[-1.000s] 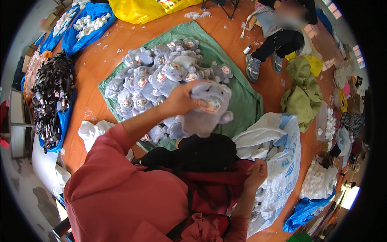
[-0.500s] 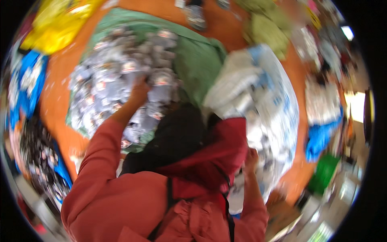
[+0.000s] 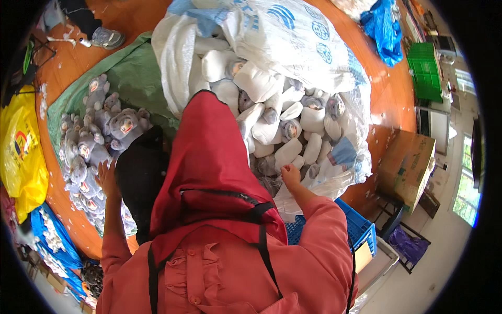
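Observation:
At the left, my left hand (image 3: 107,178) is open with its fingers spread, against the near edge of a heap of grey plush toys (image 3: 86,152). A green sheet (image 3: 149,78) lies under that heap. My right hand (image 3: 291,175) is closed, fingers curled in, at the near side of a large white woven sack (image 3: 300,23). What it grips, if anything, is hidden. Several grey plush toys wrapped in white sleeves (image 3: 286,152) lie in the sack's mouth, close to that hand. A red apron (image 3: 204,162) covers my lap, over a dark trouser leg (image 3: 137,172).
A blue plastic crate (image 3: 361,230) stands by my right elbow, with a cardboard box (image 3: 408,165) beyond it. A green crate (image 3: 424,70) is at the far right. Yellow bags (image 3: 23,152) lie at the left. Another person's shoe (image 3: 108,38) shows at the far left.
The view has swung right, bringing the sack to the middle. My left hand, earlier on top of the plush heap, now rests at its near edge. My right hand stays by the sack.

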The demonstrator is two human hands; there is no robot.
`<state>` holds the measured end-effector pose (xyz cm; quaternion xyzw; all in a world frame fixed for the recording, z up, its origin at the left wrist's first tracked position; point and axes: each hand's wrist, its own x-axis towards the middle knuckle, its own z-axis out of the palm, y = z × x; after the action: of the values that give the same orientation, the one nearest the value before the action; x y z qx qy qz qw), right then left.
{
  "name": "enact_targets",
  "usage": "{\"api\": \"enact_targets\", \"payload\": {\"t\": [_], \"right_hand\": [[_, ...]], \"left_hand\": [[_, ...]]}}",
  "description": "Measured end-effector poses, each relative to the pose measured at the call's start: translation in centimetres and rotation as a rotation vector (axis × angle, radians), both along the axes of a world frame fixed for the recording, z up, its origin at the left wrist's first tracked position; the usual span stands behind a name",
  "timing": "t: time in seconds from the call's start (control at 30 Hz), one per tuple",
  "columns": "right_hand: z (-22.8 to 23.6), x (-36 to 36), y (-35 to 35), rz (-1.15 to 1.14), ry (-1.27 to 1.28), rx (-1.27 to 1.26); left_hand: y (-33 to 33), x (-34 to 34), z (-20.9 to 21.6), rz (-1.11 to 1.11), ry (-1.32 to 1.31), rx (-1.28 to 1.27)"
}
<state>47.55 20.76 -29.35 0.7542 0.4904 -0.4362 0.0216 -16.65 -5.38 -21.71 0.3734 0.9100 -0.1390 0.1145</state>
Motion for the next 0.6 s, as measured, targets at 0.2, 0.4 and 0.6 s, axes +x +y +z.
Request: {"api": "enact_targets", "payload": {"t": [0.2, 0.4, 0.6], "right_hand": [[-4.0, 1.4, 3.5, 0.082, -0.159, 0.141], [-3.4, -4.8, 6.4, -0.107, -0.396, -0.126], [-10.0, 0.1, 4.7, -0.143, -0.259, -0.058]], "left_hand": [[-3.8, -1.7, -2.0, 0.056, -0.042, 0.035], [-2.9, -0.9, 1.3, 0.026, -0.084, 0.070], [-3.6, -0.3, 4.2, 0.036, -0.050, 0.042]]}}
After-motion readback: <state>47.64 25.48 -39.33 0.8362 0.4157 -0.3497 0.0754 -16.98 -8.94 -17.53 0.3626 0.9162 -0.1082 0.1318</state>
